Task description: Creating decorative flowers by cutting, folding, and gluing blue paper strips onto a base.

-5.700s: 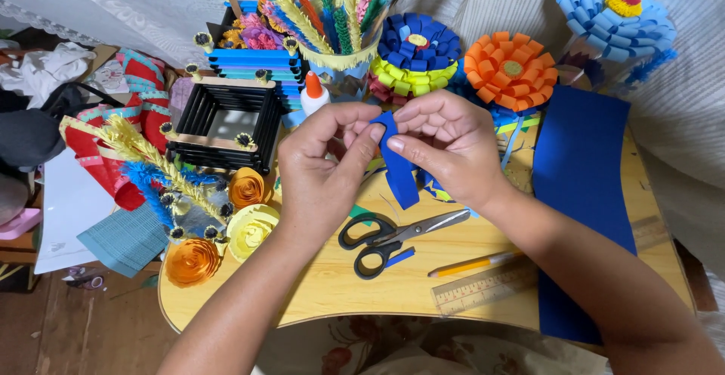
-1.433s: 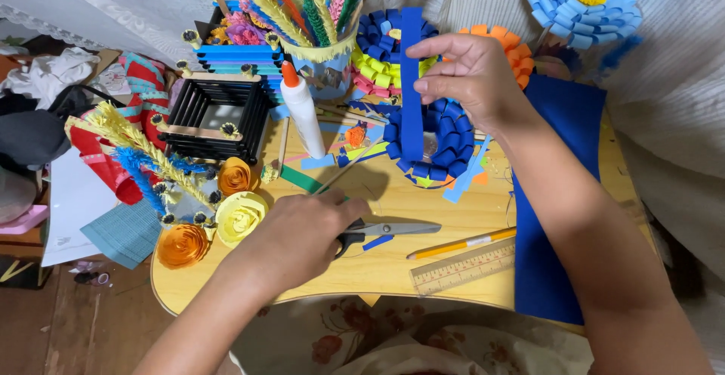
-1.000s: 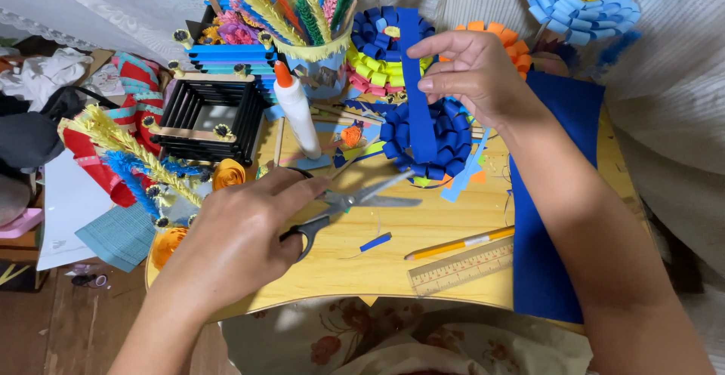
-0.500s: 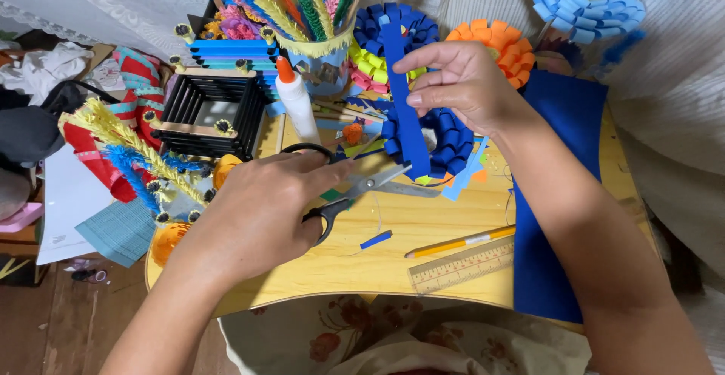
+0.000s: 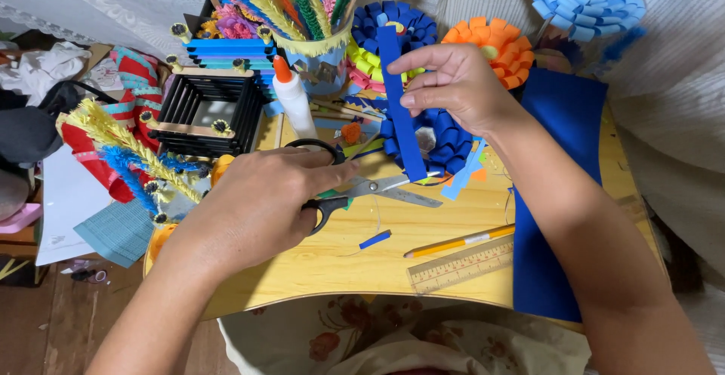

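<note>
While the right hand (image 5: 453, 84) pinches a blue paper strip (image 5: 400, 111) upright above the table's (image 5: 340, 262) far edge, the left hand (image 5: 260, 205) grips black-handled scissors (image 5: 355, 190), blades parted at the strip's lower end; a pencil (image 5: 461, 241) and ruler (image 5: 461, 265) lie near the front edge.

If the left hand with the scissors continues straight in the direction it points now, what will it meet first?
Probably the blue paper strip held up by the right hand. The left hand aims the open scissors at the strip's lower end; depth is uncertain.
</note>
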